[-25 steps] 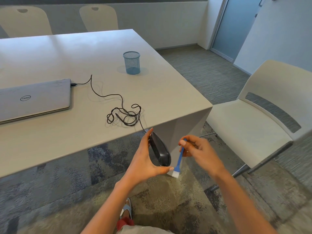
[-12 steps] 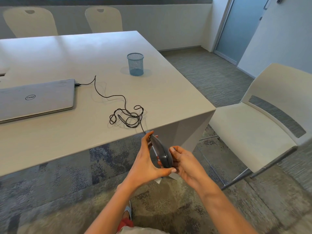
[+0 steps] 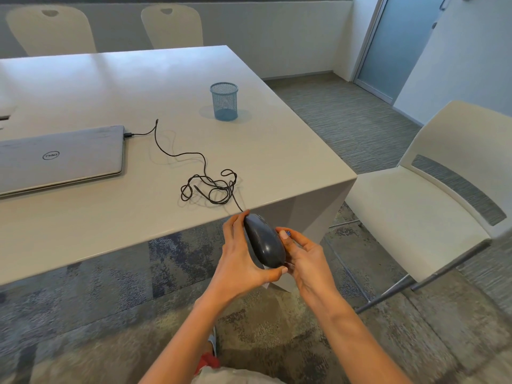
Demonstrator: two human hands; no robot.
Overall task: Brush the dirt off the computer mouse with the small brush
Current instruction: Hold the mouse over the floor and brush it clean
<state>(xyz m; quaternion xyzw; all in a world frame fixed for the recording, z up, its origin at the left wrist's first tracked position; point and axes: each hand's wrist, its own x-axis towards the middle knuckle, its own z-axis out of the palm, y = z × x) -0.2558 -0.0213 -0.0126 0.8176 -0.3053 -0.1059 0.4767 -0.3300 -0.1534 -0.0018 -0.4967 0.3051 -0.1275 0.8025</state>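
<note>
- The pale table [image 3: 83,87] fills the upper left of the view, its near corner pointing toward 3 o'clock.
- A cream chair [image 3: 432,206] stands on the carpet at 3 o'clock of the table corner, apart from it; two more chair backs [image 3: 52,31] show beyond the far edge at 11 and 12 o'clock.
- A closed grey laptop [image 3: 61,159] lies flat on the table at 9 o'clock.
- A blue mesh pen cup [image 3: 224,101] stands upright on the table at 12 o'clock of the hands, well apart from the laptop.
- A black cable [image 3: 205,184] runs from the laptop's right edge, loops in a tangle near the table edge and drops over it to the mouse.
- The left hand [image 3: 238,256] has its grip clamped on the dark computer mouse [image 3: 264,245], thumb under the rear end, fingers along the left side; the mouse is held in the air just below the table edge, tilted, nose toward 11 o'clock.
- The right hand [image 3: 304,259] lies against the mouse's right side, its grip closed on the small brush [image 3: 288,233], of which only a blue sliver shows by the fingertip; the bristles are hidden.
</note>
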